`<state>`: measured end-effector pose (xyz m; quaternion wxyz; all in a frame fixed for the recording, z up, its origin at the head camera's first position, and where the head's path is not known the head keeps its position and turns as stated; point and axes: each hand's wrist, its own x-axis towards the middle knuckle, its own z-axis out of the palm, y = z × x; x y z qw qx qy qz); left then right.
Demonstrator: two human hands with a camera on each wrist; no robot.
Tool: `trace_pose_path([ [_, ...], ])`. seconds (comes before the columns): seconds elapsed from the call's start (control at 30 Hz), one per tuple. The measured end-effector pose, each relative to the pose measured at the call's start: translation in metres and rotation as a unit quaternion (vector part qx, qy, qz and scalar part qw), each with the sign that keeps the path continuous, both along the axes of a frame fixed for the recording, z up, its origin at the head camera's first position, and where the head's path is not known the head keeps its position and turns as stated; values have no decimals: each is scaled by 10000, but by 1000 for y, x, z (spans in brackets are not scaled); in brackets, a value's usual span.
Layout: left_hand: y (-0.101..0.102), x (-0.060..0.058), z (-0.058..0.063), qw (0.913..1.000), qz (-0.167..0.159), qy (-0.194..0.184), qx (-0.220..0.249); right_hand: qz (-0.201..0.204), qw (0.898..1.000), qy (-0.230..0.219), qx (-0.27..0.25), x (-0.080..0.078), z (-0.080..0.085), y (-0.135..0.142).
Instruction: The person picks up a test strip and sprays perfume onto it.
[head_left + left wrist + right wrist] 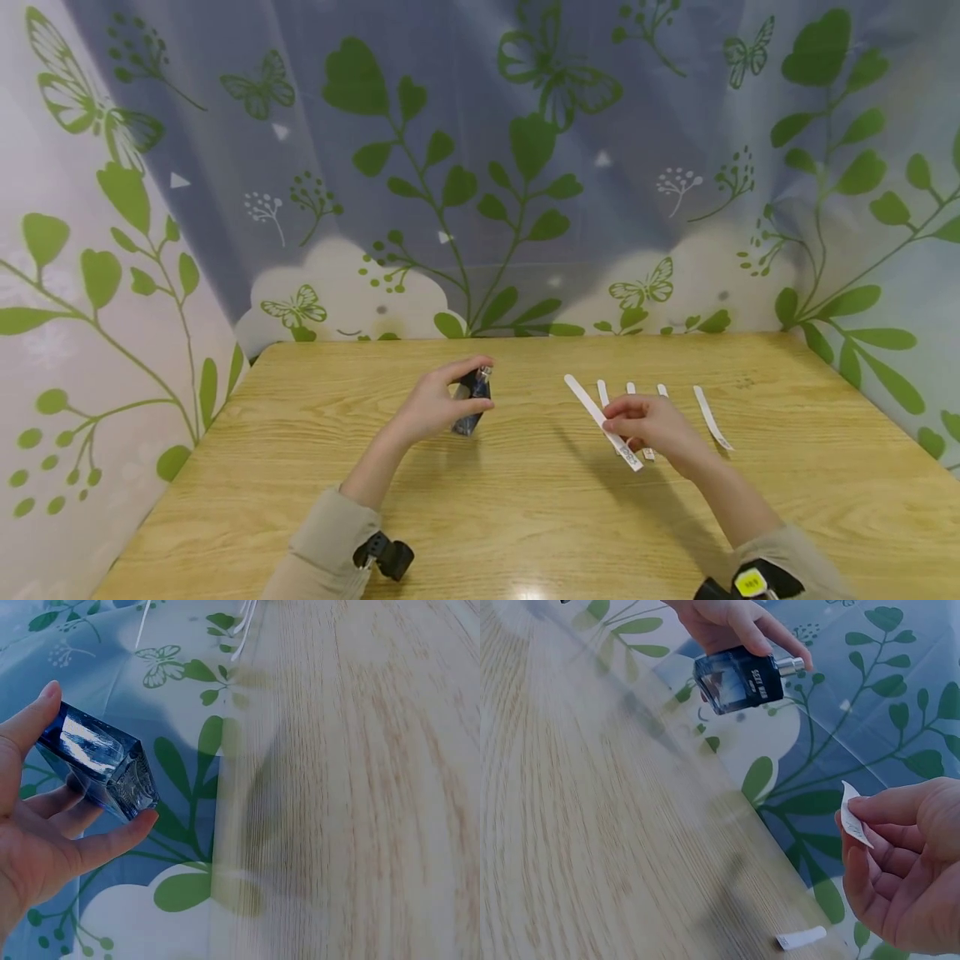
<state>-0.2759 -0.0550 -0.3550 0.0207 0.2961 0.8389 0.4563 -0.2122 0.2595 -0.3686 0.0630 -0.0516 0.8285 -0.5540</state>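
Note:
My left hand (pixel 431 406) holds a dark blue glass perfume bottle (pixel 739 681) above the table, its index fingertip on the silver spray nozzle (pixel 789 666). White lettering shows on the bottle's front in the right wrist view. To the right, my right hand (pixel 663 429) pinches a white paper test strip (pixel 582 397) near its middle, between thumb and fingers. Handwritten marks, too small to read, are on the strip's near end. Bottle and strip are apart, with the nozzle facing roughly towards the right hand's side in the right wrist view.
Several more white strips lie on the wooden table (pixel 300 500) under and beyond the right hand, one of them (pixel 709 417) off to its right. A curtain with leaves and butterflies (pixel 480 208) stands along the table's far edge and sides.

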Motion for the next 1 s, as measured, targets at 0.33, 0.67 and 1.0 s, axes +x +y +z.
trace_pose_path([
  [0.33, 0, 0, 1, 9997, -176, 144, -54, -403, 9991, -82, -88, 5, -1, 34],
  [0.67, 1, -2, 0, 9997, -235, 82, 24, -804, 9961, -56, -362, 14, -1, 76],
  [1.0, -1, -1, 0, 9996, -281, -3, 46, -916, 9948, -132, -431, 23, -6, 119],
])
